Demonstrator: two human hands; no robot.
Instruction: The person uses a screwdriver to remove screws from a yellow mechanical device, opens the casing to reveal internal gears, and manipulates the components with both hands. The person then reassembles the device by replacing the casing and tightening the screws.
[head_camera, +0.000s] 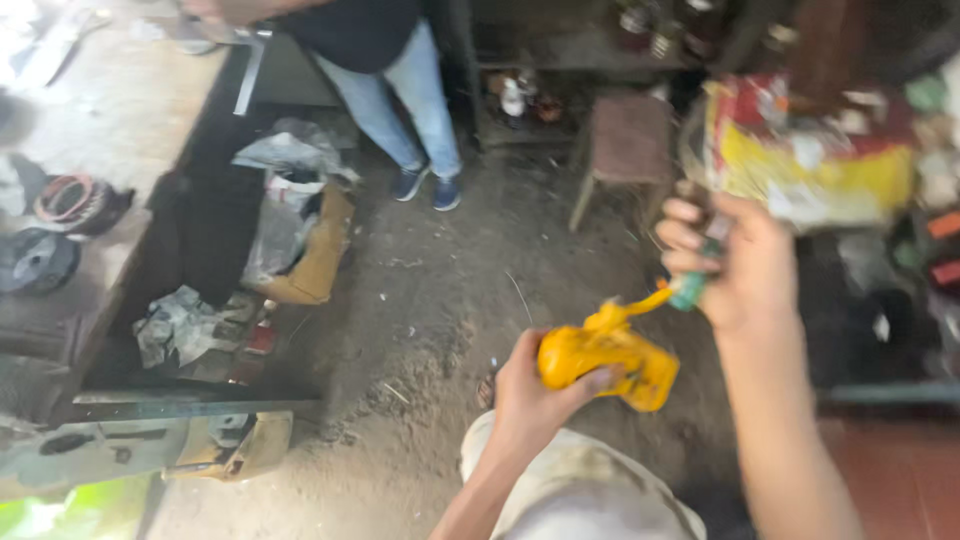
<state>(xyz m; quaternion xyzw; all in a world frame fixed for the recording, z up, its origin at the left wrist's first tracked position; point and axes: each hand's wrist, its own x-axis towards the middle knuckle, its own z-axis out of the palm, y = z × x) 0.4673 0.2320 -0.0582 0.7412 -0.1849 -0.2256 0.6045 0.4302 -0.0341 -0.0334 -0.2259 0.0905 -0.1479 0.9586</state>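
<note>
My left hand (530, 395) grips a yellow tool body (600, 362) from below, low in the middle of the view. A yellow stalk rises from it to a small green-tipped part (688, 291). My right hand (735, 265) is closed around that part, fingers curled, up and to the right of the tool. The picture is blurred, so the tool's details do not show. Both forearms reach up from the lower edge, above my light trouser knee (580, 490).
Another person in jeans and dark shoes (415, 110) stands at the back. A worn workbench (100, 130) with round metal parts (40, 260) lies left. A small stool (625, 140) and a cluttered pile (810, 150) stand right. Bags (290, 220) lie on the dirt floor (430, 300).
</note>
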